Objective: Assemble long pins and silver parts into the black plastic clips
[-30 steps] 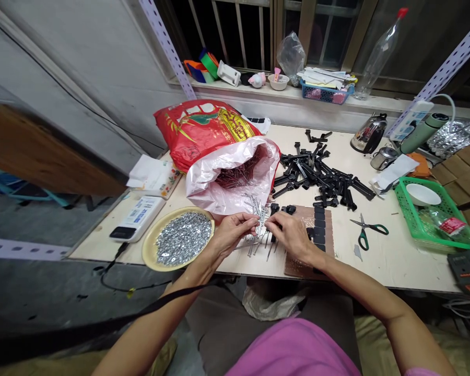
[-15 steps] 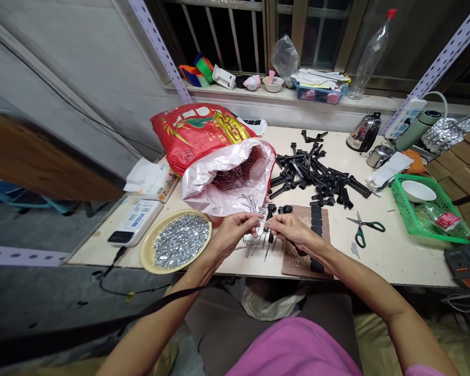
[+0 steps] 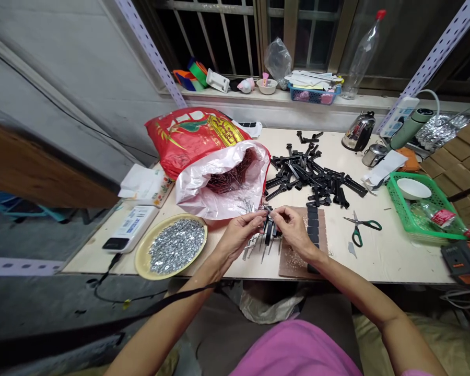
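My left hand (image 3: pixel 241 235) and my right hand (image 3: pixel 295 232) meet over the table's front part, fingertips pinched close together. Between them is a black plastic part (image 3: pixel 269 235), its upper end at my fingertips. Whatever small piece the fingers pinch is too hidden to make out. Below and around the fingers lie several long thin metal screws or pins (image 3: pixel 249 249). Just behind my left hand, a red bag (image 3: pixel 196 130) lies on its side, its white mouth open on many thin metal pieces. A yellow bowl (image 3: pixel 140 263) of small silvery washers stands left of my left hand.
A pile of black plastic parts (image 3: pixel 309 175) lies behind my right hand. Under that wrist is a brown board (image 3: pixel 293 263) with a row of black pads (image 3: pixel 312 230). Scissors (image 3: pixel 358 227), a green basket (image 3: pixel 399 222) and a kettle (image 3: pixel 358 133) stand rightward; a white device (image 3: pixel 135 227) lies left.
My hands have come to the upper end of the black plastic part, which now sits between the fingertips. My right hand has turned, its fingers more upright. The whole view has shifted slightly.
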The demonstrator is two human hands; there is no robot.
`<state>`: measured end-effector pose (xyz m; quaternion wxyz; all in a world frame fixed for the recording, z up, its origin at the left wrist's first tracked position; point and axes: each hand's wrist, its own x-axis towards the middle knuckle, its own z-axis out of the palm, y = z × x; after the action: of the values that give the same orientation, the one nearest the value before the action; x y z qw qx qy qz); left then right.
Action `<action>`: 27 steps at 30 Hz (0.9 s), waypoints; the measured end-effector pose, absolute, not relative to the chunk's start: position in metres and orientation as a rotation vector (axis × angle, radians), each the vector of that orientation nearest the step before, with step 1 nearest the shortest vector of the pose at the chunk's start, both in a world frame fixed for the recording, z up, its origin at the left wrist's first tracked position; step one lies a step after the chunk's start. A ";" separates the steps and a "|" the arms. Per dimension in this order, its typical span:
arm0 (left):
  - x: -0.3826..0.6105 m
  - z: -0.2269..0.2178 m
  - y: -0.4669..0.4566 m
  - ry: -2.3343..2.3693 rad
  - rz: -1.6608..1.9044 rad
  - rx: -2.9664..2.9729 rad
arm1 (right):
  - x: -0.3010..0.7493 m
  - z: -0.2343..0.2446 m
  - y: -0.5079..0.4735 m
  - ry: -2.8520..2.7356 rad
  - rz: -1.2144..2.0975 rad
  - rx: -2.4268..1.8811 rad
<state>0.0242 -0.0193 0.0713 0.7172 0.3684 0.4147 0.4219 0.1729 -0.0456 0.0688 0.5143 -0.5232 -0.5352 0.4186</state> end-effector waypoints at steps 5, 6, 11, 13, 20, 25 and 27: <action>0.044 0.068 -0.026 0.960 0.985 1.066 | 0.163 0.067 -0.041 -1.100 0.936 -1.173; 0.046 0.069 -0.028 0.967 0.968 1.141 | 0.161 0.067 -0.040 -1.077 0.947 -1.161; 0.050 0.071 -0.034 1.022 0.973 1.306 | 0.164 0.067 -0.034 -1.025 1.107 -1.126; 0.049 0.069 -0.034 1.046 0.953 1.311 | 0.170 0.068 -0.029 -0.988 1.198 -1.086; 0.040 0.060 -0.028 1.143 0.833 1.717 | 0.199 0.075 -0.017 -0.966 1.622 -1.014; 0.034 0.058 -0.030 1.175 0.672 2.091 | 0.215 0.080 -0.016 -1.054 1.738 -1.039; 0.032 0.058 -0.033 1.259 0.532 2.277 | 0.221 0.079 -0.017 -1.103 1.758 -1.069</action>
<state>0.0321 -0.0327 0.0579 0.2408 0.8322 0.4601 0.1943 0.2209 -0.0165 0.0787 0.3925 -0.4213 -0.4344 0.6926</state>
